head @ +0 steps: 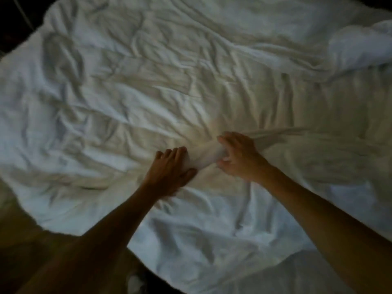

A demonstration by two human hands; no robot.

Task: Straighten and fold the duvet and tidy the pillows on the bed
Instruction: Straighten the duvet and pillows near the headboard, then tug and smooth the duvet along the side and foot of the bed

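A rumpled white fabric duvet spreads over nearly the whole frame, creased throughout, its edge curving along the lower left above a dim brown floor. At the centre, a bunched ridge of duvet cloth is gathered between both hands. The left hand grips its left end, fingers curled over the top. The right hand grips the right end, fingers wrapped round the cloth. In the upper right lies a puffy white mound; whether it is a pillow or more duvet cannot be told.
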